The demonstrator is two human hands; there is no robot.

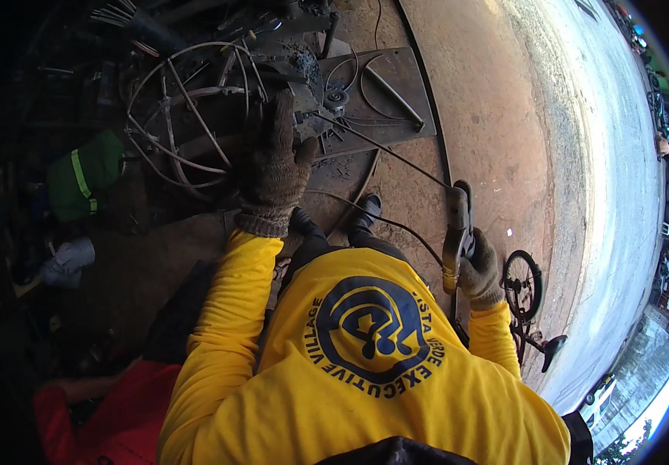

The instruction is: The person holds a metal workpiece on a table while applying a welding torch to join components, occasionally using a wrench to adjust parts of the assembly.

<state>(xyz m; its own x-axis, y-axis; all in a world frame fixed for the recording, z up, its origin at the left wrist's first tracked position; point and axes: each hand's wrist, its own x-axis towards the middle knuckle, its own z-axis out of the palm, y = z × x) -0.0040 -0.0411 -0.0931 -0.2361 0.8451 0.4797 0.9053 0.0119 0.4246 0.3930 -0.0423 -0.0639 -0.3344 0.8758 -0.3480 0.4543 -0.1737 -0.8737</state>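
Observation:
My right hand (480,273), in a brown knit glove, is wrapped round a welding electrode holder (457,225). A long thin electrode (385,150) runs from its jaws up and left toward the metal pieces on the bench. My left hand (274,174), in a matching glove, points forward with fingers stretched and thumb apart. It is beside a round cage-like frame of bent metal rods (170,116), partly covering its right side. Whether the glove touches the frame I cannot tell.
A dark metal plate (396,93) bears a metal tube (393,94) and a small wheel-like part (335,99). A cable (404,227) crosses near my feet. A green bag (86,177) lies left. A person in red (137,411) is at lower left; a bicycle (524,291) stands right.

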